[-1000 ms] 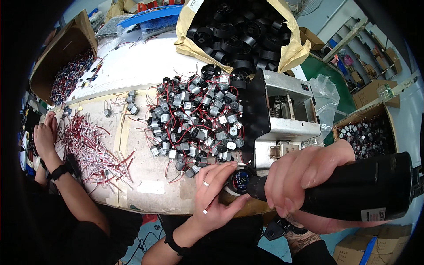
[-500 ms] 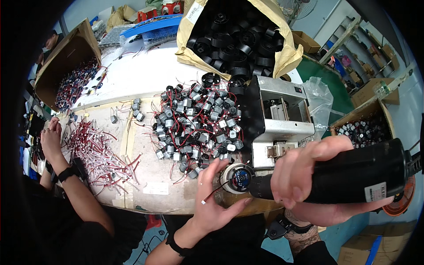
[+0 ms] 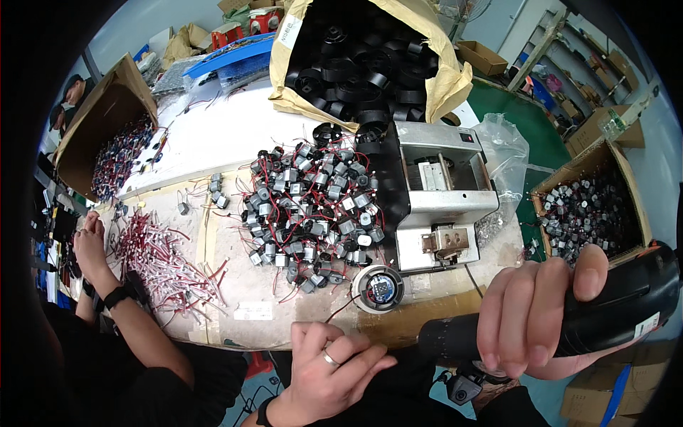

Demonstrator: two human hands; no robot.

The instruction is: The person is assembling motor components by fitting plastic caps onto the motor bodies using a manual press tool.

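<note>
My right hand is wrapped round a thick black electric screwdriver, its nose pointing left over the table's front edge. At the table's front stands a round white holder. In it sits a black round housing with a small blue circuit board. A thin wire runs from the housing down to my left hand. That hand is closed just in front of the holder, with curled fingers and a ring on one; whether it grips the wire's end is hidden.
Beyond the holder lies a heap of small grey motors with red wires. A metal press-like machine stands to its right. A paper sack of black round parts is behind. A co-worker's hand is by the connector wires.
My left hand has come off the housing toward me, and its fingers have curled. The screwdriver in my right hand has moved down, away from the housing.
</note>
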